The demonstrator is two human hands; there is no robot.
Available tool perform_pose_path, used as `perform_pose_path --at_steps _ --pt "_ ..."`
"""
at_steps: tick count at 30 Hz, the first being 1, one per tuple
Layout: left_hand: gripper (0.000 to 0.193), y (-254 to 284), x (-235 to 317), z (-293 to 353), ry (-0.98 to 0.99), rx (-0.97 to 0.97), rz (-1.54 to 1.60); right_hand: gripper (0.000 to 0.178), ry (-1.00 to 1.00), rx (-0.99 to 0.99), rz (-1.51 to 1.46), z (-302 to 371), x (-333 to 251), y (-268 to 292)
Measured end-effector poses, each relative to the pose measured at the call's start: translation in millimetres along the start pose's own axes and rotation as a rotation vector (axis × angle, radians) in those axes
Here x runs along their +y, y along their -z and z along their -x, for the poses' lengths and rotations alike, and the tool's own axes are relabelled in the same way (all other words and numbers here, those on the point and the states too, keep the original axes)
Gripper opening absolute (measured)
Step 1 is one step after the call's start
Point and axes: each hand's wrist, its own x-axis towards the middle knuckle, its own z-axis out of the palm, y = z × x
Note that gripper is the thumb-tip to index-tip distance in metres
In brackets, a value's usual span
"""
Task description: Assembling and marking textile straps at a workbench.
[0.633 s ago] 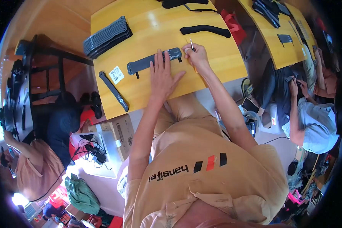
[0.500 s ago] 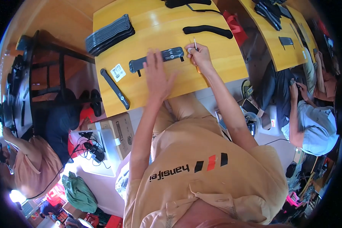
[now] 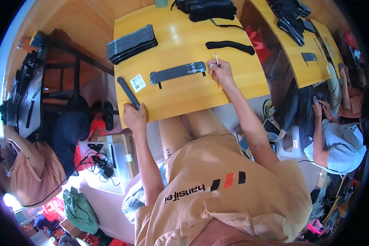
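Note:
My left hand (image 3: 135, 116) is at the near left edge of the table, its fingers closed on the lower end of a narrow black strap (image 3: 128, 91). In my right hand (image 3: 221, 74) is a slim tool (image 3: 217, 58) with a thin metal tip pointing away from me; a bit of orange handle shows below the fist. Just left of that hand lies a long dark flat strip (image 3: 172, 74) with pale printing and two short black tabs on its near side. A white printed label sheet (image 3: 138, 83) rests between the narrow strap and the strip.
On the yellow table (image 3: 180, 100) stand a stack of dark strips (image 3: 132, 43) at back left, a curved black sleeve-like piece (image 3: 230, 47) and a black pile (image 3: 211, 10) at the back. People sit working on both sides; a plastic bin of cables (image 3: 102, 164) is at lower left.
My left hand has left the dark strip and moved left and nearer to the narrow strap's end. My right hand still holds the tool. The whole view has shifted slightly.

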Motion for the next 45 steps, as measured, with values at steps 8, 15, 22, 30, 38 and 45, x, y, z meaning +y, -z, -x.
perform_pose_path --at_steps 8,15,22,30,38,45 --pt "0.014 2 -38 -4 0.252 -0.561 1.028 0.015 -0.031 -0.081 -0.149 35 -1 37" --pt "0.012 10 -77 32 0.338 -0.475 1.697 0.015 0.539 0.424 -0.381 89 -139 109" --pt "0.03 45 -32 43 0.268 -0.574 2.043 0.023 0.603 0.177 -0.328 120 -170 84" --pt "0.031 50 38 50 0.366 -0.68 1.958 0.019 -0.044 -0.526 -0.11 138 -84 -23" --pt "0.032 59 45 60 0.147 -0.561 1.909 0.022 0.311 -0.606 0.151 159 -72 -62" --pt "0.026 69 50 67 0.138 -0.458 1.847 0.027 0.358 -0.557 0.095 162 -88 -59"
